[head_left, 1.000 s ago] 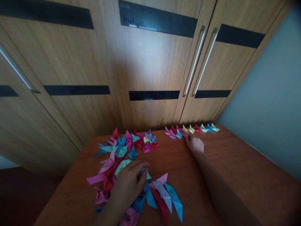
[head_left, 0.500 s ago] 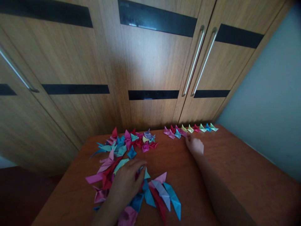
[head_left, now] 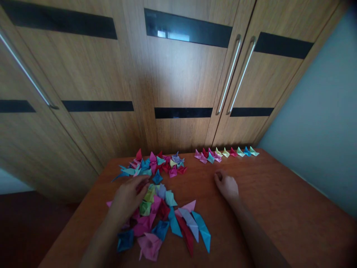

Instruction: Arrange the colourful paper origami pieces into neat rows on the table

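Note:
My left hand [head_left: 128, 195] hovers over the left part of a loose pile of folded paper pieces, its curved fingers and thumb apart. A bit of red paper shows between them; the hand does not visibly grip it. Near it lie a green folded paper piece [head_left: 145, 207], a pink folded paper piece [head_left: 150, 245] and a blue folded paper piece [head_left: 125, 240]. My right hand [head_left: 227, 187] is curled closed near the table's middle, with nothing visible in it. Beyond it stands a row of small origami pieces, including a light blue origami piece [head_left: 211, 158].
A second cluster of origami [head_left: 173, 171] sits at the table's back left. Several long folded strips, such as a blue strip [head_left: 202, 230], lie right of the pile. A wooden wardrobe [head_left: 184, 78] stands behind the table [head_left: 279, 201], and a pale wall [head_left: 320, 123] rises at right.
My right hand has drawn back toward me from the origami row, where a pink piece now shows uncovered. My left hand has shifted left and away from me, revealing more of the pile.

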Action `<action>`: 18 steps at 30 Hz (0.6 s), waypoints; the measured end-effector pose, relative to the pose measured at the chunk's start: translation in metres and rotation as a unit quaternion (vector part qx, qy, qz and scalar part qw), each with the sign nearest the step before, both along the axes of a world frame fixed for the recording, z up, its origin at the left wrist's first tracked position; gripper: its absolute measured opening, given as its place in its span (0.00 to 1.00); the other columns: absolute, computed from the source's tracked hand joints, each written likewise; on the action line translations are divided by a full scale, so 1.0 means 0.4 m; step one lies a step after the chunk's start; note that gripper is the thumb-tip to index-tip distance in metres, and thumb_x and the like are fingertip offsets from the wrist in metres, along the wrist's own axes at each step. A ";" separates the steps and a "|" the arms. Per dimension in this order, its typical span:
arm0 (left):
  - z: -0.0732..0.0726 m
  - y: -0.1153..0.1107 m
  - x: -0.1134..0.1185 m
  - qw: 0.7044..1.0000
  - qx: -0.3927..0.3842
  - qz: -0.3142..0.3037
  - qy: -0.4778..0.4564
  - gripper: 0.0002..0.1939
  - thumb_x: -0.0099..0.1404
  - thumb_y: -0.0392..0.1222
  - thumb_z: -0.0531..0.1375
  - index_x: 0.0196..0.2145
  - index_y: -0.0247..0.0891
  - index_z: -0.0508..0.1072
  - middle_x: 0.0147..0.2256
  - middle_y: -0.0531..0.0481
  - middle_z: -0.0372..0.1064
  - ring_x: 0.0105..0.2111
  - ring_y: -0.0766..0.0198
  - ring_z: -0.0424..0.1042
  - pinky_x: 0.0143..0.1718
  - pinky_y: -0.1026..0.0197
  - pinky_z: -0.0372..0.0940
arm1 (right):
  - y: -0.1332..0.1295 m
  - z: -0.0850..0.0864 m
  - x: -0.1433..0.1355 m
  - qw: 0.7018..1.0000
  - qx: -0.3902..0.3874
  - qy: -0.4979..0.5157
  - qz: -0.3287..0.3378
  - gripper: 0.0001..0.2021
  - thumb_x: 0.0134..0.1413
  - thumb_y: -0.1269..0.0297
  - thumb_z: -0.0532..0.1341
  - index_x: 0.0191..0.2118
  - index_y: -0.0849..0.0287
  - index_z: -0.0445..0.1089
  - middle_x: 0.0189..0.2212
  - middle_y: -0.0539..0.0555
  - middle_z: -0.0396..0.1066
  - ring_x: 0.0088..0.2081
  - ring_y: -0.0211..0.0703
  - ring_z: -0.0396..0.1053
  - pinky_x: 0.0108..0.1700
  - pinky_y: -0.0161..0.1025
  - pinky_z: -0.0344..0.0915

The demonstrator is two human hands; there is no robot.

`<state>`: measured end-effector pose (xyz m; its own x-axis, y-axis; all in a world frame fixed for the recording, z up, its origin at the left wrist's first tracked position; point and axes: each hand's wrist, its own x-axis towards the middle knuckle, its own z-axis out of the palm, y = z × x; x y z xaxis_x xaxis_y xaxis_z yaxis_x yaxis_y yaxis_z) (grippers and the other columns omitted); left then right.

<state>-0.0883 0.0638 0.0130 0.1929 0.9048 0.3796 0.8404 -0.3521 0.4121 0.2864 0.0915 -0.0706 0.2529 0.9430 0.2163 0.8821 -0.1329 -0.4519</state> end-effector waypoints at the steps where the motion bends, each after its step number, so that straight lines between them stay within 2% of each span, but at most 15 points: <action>1: -0.001 -0.001 0.012 1.000 -0.014 -0.013 0.014 0.13 0.64 0.47 0.53 0.43 0.43 0.72 0.40 0.50 0.76 0.39 0.59 0.75 0.40 0.60 0.68 | -0.004 0.000 -0.003 1.000 0.000 0.005 0.010 0.10 0.58 0.61 0.54 0.42 0.53 0.70 0.28 0.50 0.74 0.31 0.41 0.72 0.28 0.32 0.57; 3: 0.002 -0.004 0.043 0.998 -0.035 -0.031 0.039 0.14 0.64 0.46 0.54 0.44 0.44 0.72 0.42 0.50 0.76 0.41 0.58 0.74 0.41 0.59 0.68 | -0.009 0.000 -0.006 1.000 -0.002 0.016 0.021 0.11 0.57 0.60 0.54 0.42 0.53 0.70 0.28 0.50 0.74 0.31 0.42 0.72 0.29 0.32 0.57; 6: 0.019 -0.008 0.095 0.996 -0.026 -0.044 0.070 0.13 0.64 0.44 0.54 0.43 0.42 0.73 0.42 0.47 0.74 0.42 0.56 0.73 0.43 0.57 0.66 | -0.008 0.002 -0.004 0.999 -0.001 0.039 0.018 0.11 0.57 0.60 0.54 0.42 0.53 0.70 0.28 0.49 0.74 0.32 0.42 0.72 0.29 0.32 0.58; 10: 0.037 -0.019 0.155 0.988 -0.015 -0.105 0.112 0.10 0.61 0.38 0.56 0.41 0.42 0.73 0.40 0.46 0.70 0.42 0.56 0.70 0.44 0.56 0.64 | -0.005 0.005 0.000 0.998 0.008 0.060 0.028 0.10 0.57 0.60 0.54 0.40 0.53 0.70 0.28 0.49 0.74 0.31 0.42 0.72 0.30 0.33 0.58; 14: 0.030 -0.031 0.193 0.977 -0.033 -0.141 0.159 0.10 0.56 0.38 0.61 0.38 0.42 0.74 0.40 0.46 0.69 0.41 0.53 0.69 0.42 0.54 0.64 | -0.007 0.007 -0.001 0.998 0.011 0.062 0.032 0.09 0.57 0.60 0.54 0.39 0.53 0.70 0.29 0.48 0.74 0.31 0.42 0.72 0.31 0.33 0.58; 18: 0.018 -0.034 0.208 0.960 -0.091 -0.147 0.222 0.10 0.55 0.34 0.58 0.36 0.42 0.74 0.36 0.46 0.72 0.36 0.53 0.73 0.35 0.56 0.65 | -0.006 0.008 -0.001 0.998 0.006 0.057 0.030 0.09 0.57 0.60 0.54 0.40 0.53 0.70 0.29 0.48 0.74 0.32 0.42 0.71 0.30 0.33 0.57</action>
